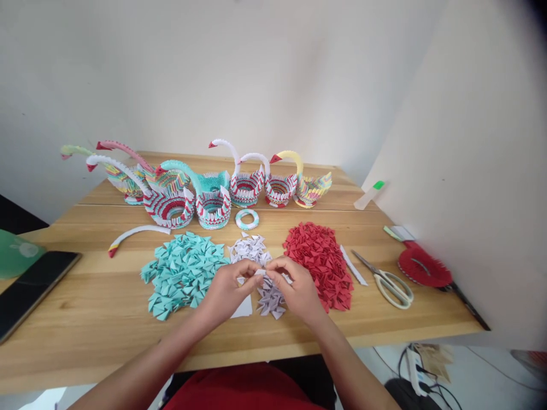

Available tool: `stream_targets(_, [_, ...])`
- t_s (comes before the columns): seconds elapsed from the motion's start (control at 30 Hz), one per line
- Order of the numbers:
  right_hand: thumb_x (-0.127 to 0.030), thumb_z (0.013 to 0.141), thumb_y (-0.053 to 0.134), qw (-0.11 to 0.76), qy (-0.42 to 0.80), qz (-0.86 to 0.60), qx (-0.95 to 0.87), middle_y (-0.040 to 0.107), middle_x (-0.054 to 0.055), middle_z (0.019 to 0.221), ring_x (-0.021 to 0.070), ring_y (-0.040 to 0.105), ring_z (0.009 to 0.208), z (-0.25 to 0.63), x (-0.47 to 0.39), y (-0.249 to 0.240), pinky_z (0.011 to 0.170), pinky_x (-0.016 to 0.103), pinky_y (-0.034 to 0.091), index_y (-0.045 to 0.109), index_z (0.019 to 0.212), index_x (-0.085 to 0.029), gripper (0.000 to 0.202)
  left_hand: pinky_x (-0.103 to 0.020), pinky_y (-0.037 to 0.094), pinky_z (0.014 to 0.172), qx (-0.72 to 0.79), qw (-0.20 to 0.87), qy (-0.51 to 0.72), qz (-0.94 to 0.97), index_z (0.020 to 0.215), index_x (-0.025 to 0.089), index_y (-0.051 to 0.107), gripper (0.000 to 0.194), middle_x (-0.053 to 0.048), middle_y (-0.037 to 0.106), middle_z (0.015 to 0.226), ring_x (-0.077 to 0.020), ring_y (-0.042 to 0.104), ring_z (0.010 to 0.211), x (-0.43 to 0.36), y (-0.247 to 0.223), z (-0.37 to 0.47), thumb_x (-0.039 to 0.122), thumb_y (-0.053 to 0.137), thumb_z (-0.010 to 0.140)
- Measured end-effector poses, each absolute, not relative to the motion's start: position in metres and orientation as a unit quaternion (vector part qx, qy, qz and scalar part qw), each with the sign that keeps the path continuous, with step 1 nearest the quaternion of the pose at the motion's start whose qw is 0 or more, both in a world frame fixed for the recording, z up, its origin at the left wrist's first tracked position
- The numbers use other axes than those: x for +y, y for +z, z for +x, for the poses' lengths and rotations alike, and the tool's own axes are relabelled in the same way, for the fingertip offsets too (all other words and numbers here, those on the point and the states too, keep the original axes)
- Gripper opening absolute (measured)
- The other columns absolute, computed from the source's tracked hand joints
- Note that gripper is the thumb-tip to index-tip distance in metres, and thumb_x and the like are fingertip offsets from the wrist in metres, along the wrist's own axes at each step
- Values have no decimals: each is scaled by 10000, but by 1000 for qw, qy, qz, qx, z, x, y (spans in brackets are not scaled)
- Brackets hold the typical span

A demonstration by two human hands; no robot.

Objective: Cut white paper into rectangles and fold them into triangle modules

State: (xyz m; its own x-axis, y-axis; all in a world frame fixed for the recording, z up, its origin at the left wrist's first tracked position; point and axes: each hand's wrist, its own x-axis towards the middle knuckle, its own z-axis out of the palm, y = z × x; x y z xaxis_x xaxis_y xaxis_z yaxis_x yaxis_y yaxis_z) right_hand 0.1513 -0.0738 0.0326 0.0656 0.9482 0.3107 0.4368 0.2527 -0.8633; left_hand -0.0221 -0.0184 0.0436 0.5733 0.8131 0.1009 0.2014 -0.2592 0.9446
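Note:
My left hand (233,285) and my right hand (294,285) meet at the middle of the table, fingertips nearly touching. Between them is a small white paper piece (261,273), pinched by the fingers of both hands and partly covered by them. Beneath and behind the hands lie white folded paper triangles (250,248) and greyish-lilac ones (271,299). A heap of turquoise triangles (183,270) spreads to the left, and a heap of red triangles (318,262) to the right. Flat white paper (243,308) sticks out below my left hand.
Several paper swans (171,208) stand along the back, with a ring (247,219) before them. A loose swan neck (139,230) lies left. Scissors (391,287), a white strip (354,266) and a red round object (423,267) are right. A phone (34,287) lies far left.

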Motion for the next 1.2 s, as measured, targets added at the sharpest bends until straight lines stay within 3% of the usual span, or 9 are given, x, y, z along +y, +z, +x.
stream_targets(0.13, [-225,885,563,480,351,-545,-591,651,18,872,159,619,801,152,-76,33,708,261,485,621,1035,-220,161,-226,423,612,328,615,276,661,782,162,614,147,1,643,670,-134,563,619,-14,40,-20,296,564,817])
stream_targets(0.27, [-217,881,579,430,322,-560,-630,660,10,864,163,608,813,152,-77,40,747,278,456,645,1066,-232,197,-222,400,617,346,561,272,701,756,160,633,127,16,614,644,-125,531,616,-14,42,-20,270,582,795])
stream_targets(0.4, [-217,878,574,457,276,-567,-627,645,13,842,163,591,798,150,-76,43,752,280,445,668,1034,-220,182,-227,411,640,350,541,276,713,734,166,646,178,11,624,651,-134,548,640,-15,43,-21,305,576,818])
stream_targets(0.63, [-272,859,604,480,392,-554,-556,590,-8,774,137,560,723,152,-74,32,677,248,447,663,1102,-215,256,-239,425,622,346,561,267,703,627,168,602,282,-4,619,606,-138,536,601,-12,40,-26,347,540,836])
stream_targets(0.73, [-336,862,604,448,434,-548,-557,543,-25,669,115,499,614,153,-73,31,566,226,391,688,920,-181,186,-245,425,626,340,540,264,723,618,170,603,279,-2,619,602,-141,544,606,-15,42,-28,320,533,842])
stream_targets(0.83, [-384,874,580,441,445,-555,-548,501,-31,597,98,436,547,152,-75,34,503,217,332,605,673,-163,299,-250,444,662,314,544,252,737,725,171,667,195,-12,669,684,-152,588,665,-19,45,-31,306,580,835])
stream_targets(0.93, [-389,867,587,456,461,-553,-524,506,-31,591,92,431,534,151,-77,38,497,213,331,560,634,-167,323,-252,457,700,292,553,253,739,835,182,704,134,-19,704,773,-160,619,722,-22,45,-35,293,629,823])
stream_targets(1.2, [-362,846,599,467,460,-541,-526,499,-39,569,91,432,514,145,-79,42,485,208,335,564,626,-175,291,-241,437,674,302,500,309,751,727,171,680,163,-10,684,693,-149,600,667,-26,37,-32,287,638,834])
